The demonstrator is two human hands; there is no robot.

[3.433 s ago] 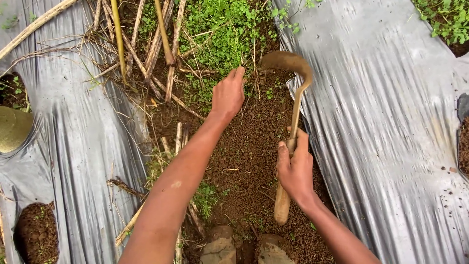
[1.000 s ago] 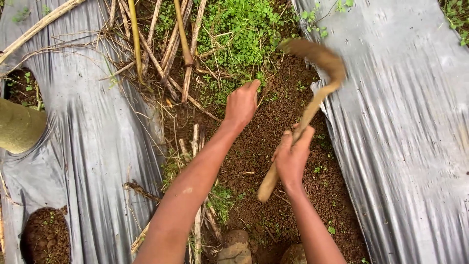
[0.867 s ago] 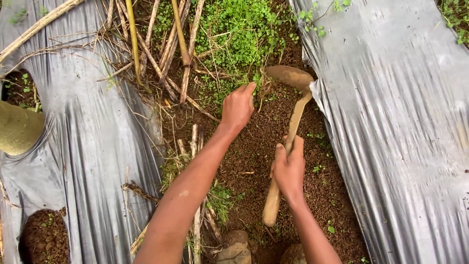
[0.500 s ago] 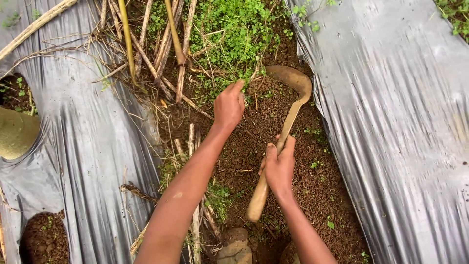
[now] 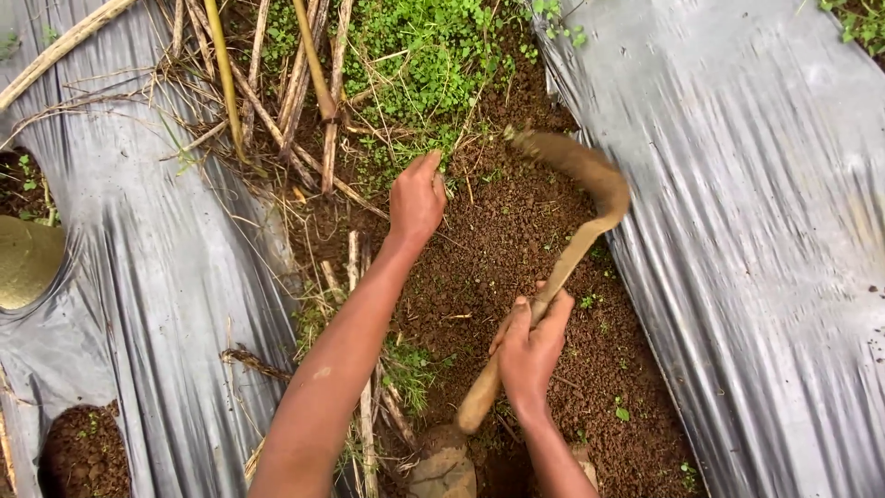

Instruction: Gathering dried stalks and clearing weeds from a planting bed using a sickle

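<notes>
My right hand point(image 5: 532, 346) grips the wooden handle of a short hand hoe point(image 5: 564, 263). Its soil-caked blade curves up and to the left, blurred, over the brown soil furrow point(image 5: 498, 240). My left hand point(image 5: 417, 195) reaches forward with the fingers curled at the edge of a patch of small green weeds point(image 5: 433, 55); whether it holds any stems I cannot tell. Dry stalks and a yellow-green cane point(image 5: 224, 74) lie just left of it.
Silver-grey plastic mulch sheets point(image 5: 765, 212) cover the beds on both sides of the furrow, the left sheet point(image 5: 138, 277) with round planting holes showing soil point(image 5: 83, 452). A pale round object point(image 5: 28, 261) sits at the left edge. My muddy feet point(image 5: 442, 470) are at the bottom.
The hoe blade has swung up and to the right off the soil, now blurred. My left hand has stayed at the weed patch's edge.
</notes>
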